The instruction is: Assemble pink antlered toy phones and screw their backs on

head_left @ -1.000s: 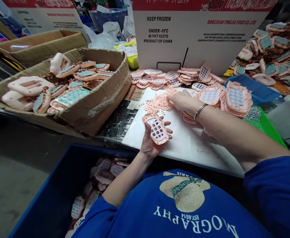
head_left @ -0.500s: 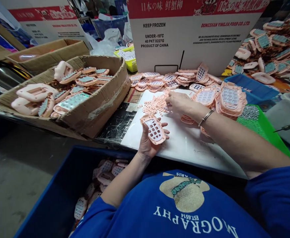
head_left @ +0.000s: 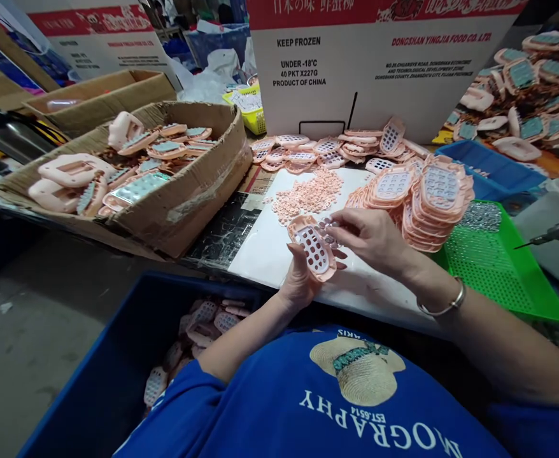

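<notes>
My left hand (head_left: pixel 298 280) grips a pink plastic shell (head_left: pixel 314 247) with rows of holes, held above the white board (head_left: pixel 270 248). My right hand (head_left: pixel 370 236) has its fingers pinched at the shell's upper right edge, on something small I cannot make out. Just beyond lies a heap of small pink pieces (head_left: pixel 311 194) on the board. To the right of my hands stands a stack of pink shells (head_left: pixel 427 197).
A torn cardboard box (head_left: pixel 198 184) of pink parts sits at the left. A blue crate (head_left: pixel 117 356) with more shells is below the table edge. A green tray (head_left: pixel 494 267) lies at the right, a white carton (head_left: pixel 365 70) behind. A tool tip (head_left: pixel 554 232) pokes in from the right.
My right hand has come back from the heap of small pink pieces to the shell in my left hand. The left hand has shifted slightly to the right.
</notes>
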Available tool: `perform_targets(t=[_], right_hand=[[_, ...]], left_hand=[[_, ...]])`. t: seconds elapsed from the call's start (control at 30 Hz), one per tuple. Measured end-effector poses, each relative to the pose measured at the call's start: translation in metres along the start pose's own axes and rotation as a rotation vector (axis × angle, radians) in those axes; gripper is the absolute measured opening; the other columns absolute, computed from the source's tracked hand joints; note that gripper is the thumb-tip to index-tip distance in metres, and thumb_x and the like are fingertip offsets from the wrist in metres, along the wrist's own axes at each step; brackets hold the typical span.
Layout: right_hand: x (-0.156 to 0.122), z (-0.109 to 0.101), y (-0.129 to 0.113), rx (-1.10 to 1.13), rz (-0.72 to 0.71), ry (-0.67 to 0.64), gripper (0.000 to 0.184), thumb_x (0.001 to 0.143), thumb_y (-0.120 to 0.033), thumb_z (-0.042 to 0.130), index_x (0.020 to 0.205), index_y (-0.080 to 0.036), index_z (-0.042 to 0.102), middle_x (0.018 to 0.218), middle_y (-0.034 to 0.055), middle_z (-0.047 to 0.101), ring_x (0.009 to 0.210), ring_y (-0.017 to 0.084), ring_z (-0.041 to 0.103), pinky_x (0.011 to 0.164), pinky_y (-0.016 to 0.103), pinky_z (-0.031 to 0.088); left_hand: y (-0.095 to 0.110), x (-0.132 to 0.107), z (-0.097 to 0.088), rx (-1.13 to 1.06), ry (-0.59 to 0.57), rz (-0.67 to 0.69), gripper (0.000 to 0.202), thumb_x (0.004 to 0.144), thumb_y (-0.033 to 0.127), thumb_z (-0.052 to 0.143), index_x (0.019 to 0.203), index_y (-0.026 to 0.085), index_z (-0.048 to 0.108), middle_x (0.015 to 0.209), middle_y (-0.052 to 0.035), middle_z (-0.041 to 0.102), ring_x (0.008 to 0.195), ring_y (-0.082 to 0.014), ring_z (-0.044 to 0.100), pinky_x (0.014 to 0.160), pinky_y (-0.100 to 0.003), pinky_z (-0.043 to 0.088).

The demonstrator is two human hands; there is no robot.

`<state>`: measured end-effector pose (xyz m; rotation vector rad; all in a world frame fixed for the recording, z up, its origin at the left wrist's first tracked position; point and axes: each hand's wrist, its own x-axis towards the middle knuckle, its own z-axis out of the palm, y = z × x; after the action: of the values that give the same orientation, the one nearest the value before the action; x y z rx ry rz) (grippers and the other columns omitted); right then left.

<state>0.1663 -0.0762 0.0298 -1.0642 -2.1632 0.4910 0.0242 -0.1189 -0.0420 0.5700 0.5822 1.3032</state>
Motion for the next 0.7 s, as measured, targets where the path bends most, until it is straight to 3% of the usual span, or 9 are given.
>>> perform_targets(t=[0.1, 0.2, 0.33, 0.5, 0.7], right_hand=[[-0.017, 0.006, -0.004, -0.381, -0.223, 0.071, 0.024, 0.099, -0.025, 0.051, 0.092, -0.013, 0.070, 0.078, 0.0072, 0.067, 0.067, 0.015, 0.058, 0.060, 0.028, 0.040], [-0.029, 0.013, -0.008, -0.551, -0.347, 0.084, 0.030, 0.104, -0.025, 0.043, 0.098, -0.011, 0.069, 0.078, 0.0083, 0.066, 0.065, 0.016, 0.056, 0.058, 0.028, 0.040], [-0.036, 0.017, -0.011, -0.387, -0.376, 0.047, 0.034, 0.105, -0.027, 0.036, 0.106, -0.011, 0.065, 0.090, 0.0128, 0.066, 0.080, 0.020, 0.060, 0.067, 0.029, 0.050], [-0.044, 0.021, -0.005, -0.259, -0.355, -0.003, 0.028, 0.100, -0.022, 0.046, 0.120, -0.011, 0.061, 0.101, 0.0149, 0.066, 0.090, 0.023, 0.062, 0.077, 0.036, 0.057], [-0.060, 0.021, 0.000, -0.131, -0.426, 0.164, 0.024, 0.099, -0.018, 0.051, 0.118, -0.019, 0.065, 0.106, 0.0113, 0.069, 0.100, 0.022, 0.067, 0.084, 0.037, 0.058]], left_hand=[[-0.012, -0.002, 0.006, -0.026, -0.021, 0.011, 0.086, 0.054, 0.085, 0.070, 0.108, 0.017, 0.068, 0.105, -0.0089, 0.072, 0.107, -0.0308, 0.068, 0.094, -0.042, 0.057], [-0.018, -0.003, 0.010, -0.029, -0.063, 0.031, 0.080, 0.063, 0.079, 0.072, 0.117, 0.020, 0.067, 0.115, -0.0090, 0.070, 0.124, -0.0312, 0.060, 0.103, -0.040, 0.052], [-0.019, -0.005, 0.012, 0.038, -0.078, 0.074, 0.083, 0.057, 0.077, 0.076, 0.120, 0.024, 0.068, 0.122, -0.0092, 0.068, 0.132, -0.0310, 0.055, 0.106, -0.037, 0.050], [-0.016, -0.007, 0.013, -0.002, -0.075, -0.044, 0.090, 0.054, 0.082, 0.073, 0.125, 0.027, 0.066, 0.131, -0.0095, 0.066, 0.131, -0.0338, 0.057, 0.104, -0.039, 0.052], [-0.002, -0.010, 0.009, -0.012, -0.024, -0.043, 0.101, 0.060, 0.085, 0.067, 0.137, 0.021, 0.056, 0.121, -0.0130, 0.069, 0.124, -0.0340, 0.062, 0.100, -0.043, 0.054]])
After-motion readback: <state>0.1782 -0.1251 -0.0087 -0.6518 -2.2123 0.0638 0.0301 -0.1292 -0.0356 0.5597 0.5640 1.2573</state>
